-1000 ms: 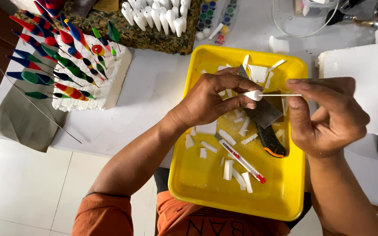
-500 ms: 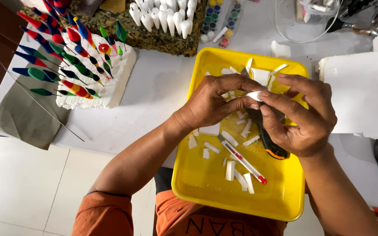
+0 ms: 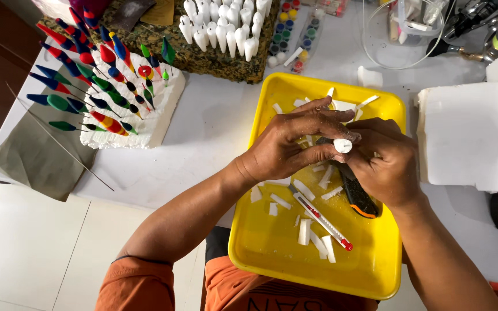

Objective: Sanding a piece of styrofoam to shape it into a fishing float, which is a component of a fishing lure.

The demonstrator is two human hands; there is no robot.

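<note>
My left hand (image 3: 295, 144) and my right hand (image 3: 378, 158) meet over a yellow tray (image 3: 260, 242). Between their fingertips sits a small white foam cylinder (image 3: 343, 145), pinched from both sides. Under my right hand lies a black and orange utility knife (image 3: 357, 194) on the tray; whether the hand touches it I cannot tell. A thin red and white stick-like tool (image 3: 322, 219) lies among several white foam offcuts (image 3: 304, 231) on the tray floor.
A white foam block (image 3: 145, 124) at the left holds several painted floats on thin stems. Unpainted white float bodies (image 3: 226, 29) stand on a patterned pad behind. Small paint pots (image 3: 295, 31) sit beside them. White foam slabs (image 3: 468, 135) lie at the right.
My right hand has closed in on my left. The thin stick it held out to the right is no longer seen, and both hands now pinch the white foam piece.
</note>
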